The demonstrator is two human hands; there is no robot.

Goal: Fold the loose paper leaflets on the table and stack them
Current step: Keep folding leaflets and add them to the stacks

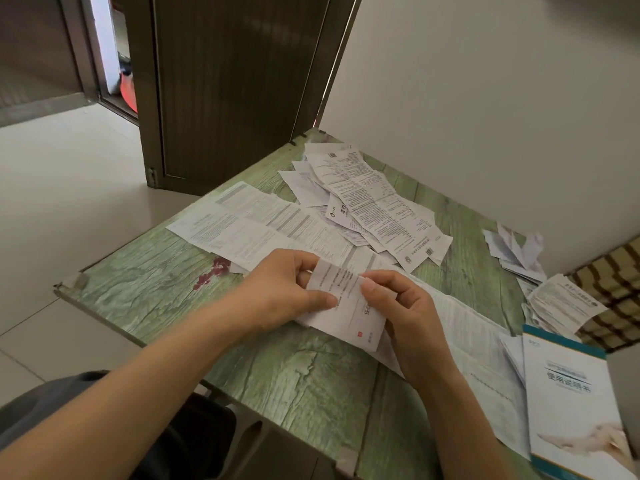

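Nearest to me, both forearms reach in over the green table (pixel 284 368), which is bare right in front of me. At its near right corner lies a booklet (pixel 575 403) with a teal edge, sitting on a long unfolded sheet (pixel 485 368) that runs from under my hands toward that corner.

Just past the bare strip, I hold the leaflet (pixel 346 306) I am working on. My left hand (pixel 280 292) pinches its left side, thumb on top and fingers curled behind the upper edge. My right hand (pixel 398 313) pinches its right side the same way, thumb pressed on the printed face. Both hands are closed on the paper, which is lifted slightly off the table, its lower corner close to the surface. Its long axis runs from upper left down to lower right, so the fold line lies between my two thumbs, and the upper flap looks partly turned over already. I judge the next move is to bring that flap down and press the crease; the hands are about equally near.

Further out, a loose pile of open leaflets (pixel 363 202) fans across the middle of the table, with a broad sheet (pixel 249 220) spread to its left. To the far right, by the wall, sits a small heap of folded papers (pixel 516 251), well apart from my hands, which I take for the stack.
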